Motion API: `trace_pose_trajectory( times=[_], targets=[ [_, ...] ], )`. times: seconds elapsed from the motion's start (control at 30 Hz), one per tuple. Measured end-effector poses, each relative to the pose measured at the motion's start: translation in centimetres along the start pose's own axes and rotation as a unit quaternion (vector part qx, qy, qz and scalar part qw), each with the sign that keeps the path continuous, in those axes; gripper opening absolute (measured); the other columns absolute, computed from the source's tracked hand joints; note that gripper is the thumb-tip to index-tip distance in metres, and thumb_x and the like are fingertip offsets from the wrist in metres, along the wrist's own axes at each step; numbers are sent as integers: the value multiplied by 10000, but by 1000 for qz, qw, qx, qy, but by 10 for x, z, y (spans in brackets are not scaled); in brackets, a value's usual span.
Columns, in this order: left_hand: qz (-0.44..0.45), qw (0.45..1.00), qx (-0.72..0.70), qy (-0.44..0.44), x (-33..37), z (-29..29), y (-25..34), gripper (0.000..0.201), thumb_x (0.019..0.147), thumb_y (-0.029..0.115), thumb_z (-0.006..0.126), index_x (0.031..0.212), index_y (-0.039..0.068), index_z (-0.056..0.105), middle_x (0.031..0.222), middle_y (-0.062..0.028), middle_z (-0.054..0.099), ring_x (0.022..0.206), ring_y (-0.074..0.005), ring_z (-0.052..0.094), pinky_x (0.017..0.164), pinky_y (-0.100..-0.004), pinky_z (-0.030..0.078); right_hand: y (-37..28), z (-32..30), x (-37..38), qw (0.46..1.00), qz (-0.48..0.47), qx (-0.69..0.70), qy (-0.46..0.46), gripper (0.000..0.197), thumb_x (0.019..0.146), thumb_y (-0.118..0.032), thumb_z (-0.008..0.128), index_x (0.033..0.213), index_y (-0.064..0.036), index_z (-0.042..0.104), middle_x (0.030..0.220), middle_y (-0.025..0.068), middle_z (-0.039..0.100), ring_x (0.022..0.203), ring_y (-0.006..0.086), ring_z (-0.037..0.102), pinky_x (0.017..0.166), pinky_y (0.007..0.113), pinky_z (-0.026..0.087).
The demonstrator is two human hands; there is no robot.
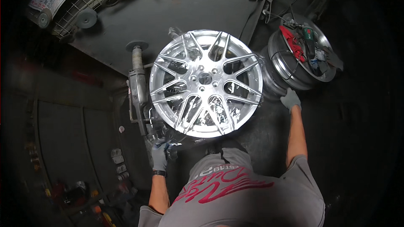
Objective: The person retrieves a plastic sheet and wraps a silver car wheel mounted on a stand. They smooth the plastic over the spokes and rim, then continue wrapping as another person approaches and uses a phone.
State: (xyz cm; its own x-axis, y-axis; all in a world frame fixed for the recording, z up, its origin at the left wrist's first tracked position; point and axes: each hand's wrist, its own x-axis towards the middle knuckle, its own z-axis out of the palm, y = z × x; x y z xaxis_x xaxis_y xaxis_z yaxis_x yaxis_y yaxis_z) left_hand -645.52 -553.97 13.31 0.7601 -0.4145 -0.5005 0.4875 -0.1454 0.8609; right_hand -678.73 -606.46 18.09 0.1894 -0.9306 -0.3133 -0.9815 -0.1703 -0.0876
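Note:
A silver multi-spoke alloy wheel [205,65] lies face up in front of me, with clear plastic film [162,131] around and beneath it. My left hand [159,157], in a grey glove, is closed on the film at the wheel's near left. My right hand [291,100], also gloved, is closed off the wheel's right side, beside a stack of rims. What its fingers hold, if anything, is too dark to make out.
A long power tool with a round disc [137,88] hangs left of the wheel. Stacked rims [280,65] at right carry a green angle grinder [309,42] and a red cloth [291,44]. Discs hang on a wire rack [97,2]. Cables [273,2] dangle at the back right.

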Motion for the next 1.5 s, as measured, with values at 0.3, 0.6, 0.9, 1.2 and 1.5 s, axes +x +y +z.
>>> trace_pose_trajectory(
  times=[0.3, 0.6, 0.9, 1.2, 1.5],
  targets=[
    [355, 800, 478, 73, 27, -12, -38, 286, 945, 120, 507, 1194, -11, 564, 935, -93, 655, 784, -201, 619, 720, -339, 529, -67, 55, 77, 769, -64, 636, 25, 707, 846, -284, 666, 1445, -2, 418, 1383, 236, 520, 1179, 250, 578, 966, 333, 449],
    [27, 814, 572, -101, 13, 40, 27, 432, 862, 344, 708, 1052, -32, 610, 933, -224, 666, 852, -348, 650, 743, -442, 486, -48, 92, 100, 855, -146, 496, -43, 306, 860, -129, 674, 1114, 39, 645, 983, 90, 689, 921, 159, 633, 817, 277, 487],
    [38, 831, 539, -136, 50, 30, -26, 192, 879, 156, 598, 846, -20, 667, 817, -216, 660, 776, -372, 635, 705, -437, 483, -25, 85, 59, 745, -86, 662, -1, 282, 961, -245, 595, 1024, 27, 638, 958, 102, 642, 899, 166, 601, 777, 299, 485],
    [87, 795, 580, -153, 63, 1, -27, 217, 912, 87, 516, 795, -14, 670, 834, -195, 674, 798, -354, 641, 690, -433, 485, -29, 54, 20, 870, -173, 299, -351, 390, 795, -309, 741, 993, 26, 713, 835, 119, 715, 693, 196, 667, 616, 340, 526],
    [71, 768, 630, -90, 64, 14, -28, 243, 895, 151, 548, 851, -54, 670, 877, -250, 664, 856, -441, 639, 750, -518, 496, -40, 38, 16, 894, -204, 72, -391, 425, 715, -395, 767, 827, 14, 730, 725, 157, 706, 631, 223, 686, 620, 374, 534]
  ],
)
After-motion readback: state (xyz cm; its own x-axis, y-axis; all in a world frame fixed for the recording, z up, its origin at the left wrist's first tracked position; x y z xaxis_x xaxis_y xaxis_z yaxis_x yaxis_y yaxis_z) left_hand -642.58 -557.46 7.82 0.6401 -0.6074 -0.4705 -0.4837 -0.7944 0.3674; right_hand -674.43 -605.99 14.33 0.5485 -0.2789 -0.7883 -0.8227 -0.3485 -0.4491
